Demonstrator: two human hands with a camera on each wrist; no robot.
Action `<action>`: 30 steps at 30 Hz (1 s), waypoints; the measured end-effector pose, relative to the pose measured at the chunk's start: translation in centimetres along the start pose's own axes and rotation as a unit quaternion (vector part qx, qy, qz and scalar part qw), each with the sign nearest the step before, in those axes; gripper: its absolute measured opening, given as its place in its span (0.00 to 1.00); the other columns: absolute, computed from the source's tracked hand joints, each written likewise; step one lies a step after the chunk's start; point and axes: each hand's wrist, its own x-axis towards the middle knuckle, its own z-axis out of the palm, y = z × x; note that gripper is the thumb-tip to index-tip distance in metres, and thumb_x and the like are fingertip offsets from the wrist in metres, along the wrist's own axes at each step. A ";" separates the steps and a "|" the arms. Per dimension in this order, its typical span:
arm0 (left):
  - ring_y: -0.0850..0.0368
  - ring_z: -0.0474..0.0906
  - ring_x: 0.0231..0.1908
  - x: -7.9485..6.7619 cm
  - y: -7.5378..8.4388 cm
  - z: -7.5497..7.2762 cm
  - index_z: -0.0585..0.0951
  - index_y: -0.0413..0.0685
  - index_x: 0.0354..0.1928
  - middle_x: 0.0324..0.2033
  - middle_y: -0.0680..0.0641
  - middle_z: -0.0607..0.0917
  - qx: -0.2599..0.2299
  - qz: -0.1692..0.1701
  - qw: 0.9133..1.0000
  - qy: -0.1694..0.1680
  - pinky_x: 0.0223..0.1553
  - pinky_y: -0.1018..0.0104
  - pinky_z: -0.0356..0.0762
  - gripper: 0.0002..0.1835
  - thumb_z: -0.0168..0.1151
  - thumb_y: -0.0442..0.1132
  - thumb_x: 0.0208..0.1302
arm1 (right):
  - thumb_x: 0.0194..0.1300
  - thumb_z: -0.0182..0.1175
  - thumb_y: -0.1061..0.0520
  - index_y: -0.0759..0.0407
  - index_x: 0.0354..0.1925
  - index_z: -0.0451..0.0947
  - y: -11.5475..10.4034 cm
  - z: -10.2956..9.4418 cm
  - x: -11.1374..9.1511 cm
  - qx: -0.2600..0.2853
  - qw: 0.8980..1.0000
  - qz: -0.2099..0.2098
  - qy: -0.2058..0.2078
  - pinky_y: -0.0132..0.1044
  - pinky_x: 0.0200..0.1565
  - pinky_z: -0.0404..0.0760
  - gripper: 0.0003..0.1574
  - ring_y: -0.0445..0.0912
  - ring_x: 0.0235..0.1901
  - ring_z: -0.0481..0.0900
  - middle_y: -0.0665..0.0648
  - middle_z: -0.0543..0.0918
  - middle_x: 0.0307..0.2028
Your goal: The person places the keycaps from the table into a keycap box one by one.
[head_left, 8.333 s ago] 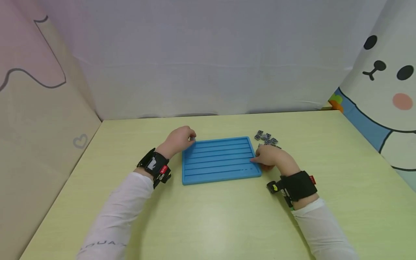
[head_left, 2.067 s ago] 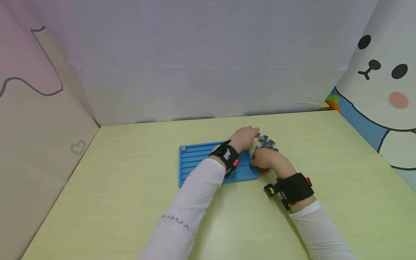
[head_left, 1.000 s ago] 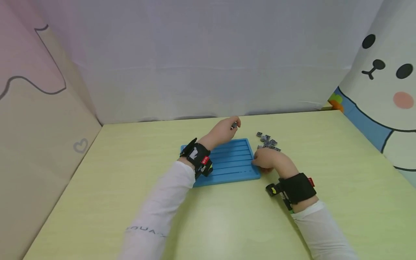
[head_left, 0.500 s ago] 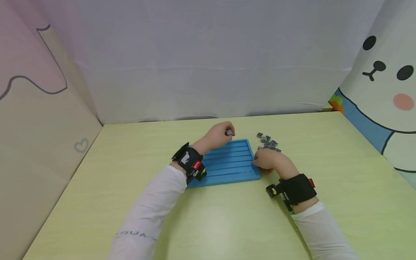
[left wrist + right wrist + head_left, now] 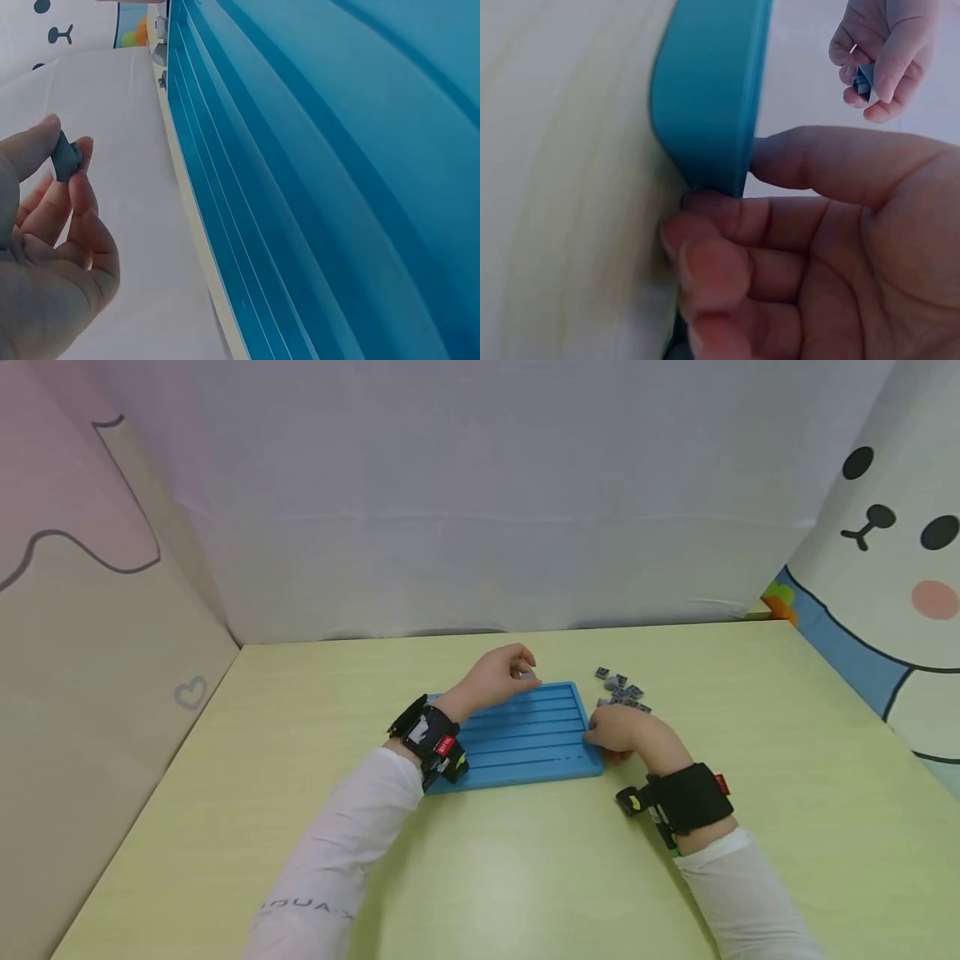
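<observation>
My left hand (image 5: pixel 489 678) is over the back edge of the blue ridged tray (image 5: pixel 528 745), pinching a small grey keycap (image 5: pixel 66 157) between thumb and fingertips. The keycap's hollow underside shows in the right wrist view. My right hand (image 5: pixel 628 731) grips the tray's right edge, thumb on the inner side and fingers curled beneath, as the right wrist view shows. The tray lies on the table with shallow rows running along its length. Its back left corner is hidden behind my left hand and wrist.
Several grey keycaps (image 5: pixel 621 693) lie loose on the table just beyond my right hand, some showing their undersides. The pale yellow table (image 5: pixel 495 877) meets a white curtain (image 5: pixel 480 527) at the back. Printed panels stand on both sides.
My left hand reached to the loose keycaps, took one and came back left over the tray's back edge, lowering slightly and turning it. My right hand has stayed at the tray's edge.
</observation>
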 end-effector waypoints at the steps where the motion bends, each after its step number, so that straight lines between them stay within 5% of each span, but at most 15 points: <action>1: 0.54 0.76 0.43 -0.1 0.0 -0.1 0.76 0.42 0.50 0.43 0.46 0.82 0.000 0.000 1.000 -0.002 0.44 0.63 0.73 0.16 0.61 0.42 0.64 | 0.70 0.48 0.56 0.60 0.23 0.73 0.0 0.0 0.0 0.000 1.000 0.000 0.000 0.32 0.22 0.66 0.19 0.42 0.15 0.67 0.52 0.71 0.14; 17: 0.53 0.78 0.48 -1.5 -0.6 -1.4 0.83 0.41 0.48 0.46 0.46 0.82 0.012 0.000 1.000 -0.019 0.49 0.62 0.75 0.13 0.63 0.37 0.62 | 0.71 0.47 0.56 0.62 0.26 0.75 0.5 -0.1 -0.3 -0.007 1.000 0.000 0.001 0.32 0.22 0.66 0.18 0.42 0.16 0.67 0.53 0.72 0.16; 26: 0.52 0.78 0.49 -2.0 -1.7 -2.4 0.82 0.39 0.47 0.46 0.45 0.83 0.056 -0.018 0.998 -0.013 0.52 0.60 0.73 0.12 0.60 0.33 0.63 | 0.71 0.47 0.56 0.61 0.25 0.74 0.7 -0.2 -0.2 -0.006 1.000 -0.001 0.004 0.32 0.22 0.66 0.18 0.43 0.16 0.67 0.53 0.72 0.16; 30: 0.53 0.78 0.48 -2.3 -2.3 -2.8 0.82 0.40 0.46 0.44 0.45 0.83 0.122 -0.011 0.992 -0.017 0.51 0.61 0.74 0.10 0.60 0.32 0.63 | 0.71 0.47 0.57 0.60 0.23 0.73 0.7 -0.2 -0.1 -0.003 1.000 -0.006 0.002 0.32 0.22 0.65 0.19 0.42 0.15 0.65 0.52 0.71 0.15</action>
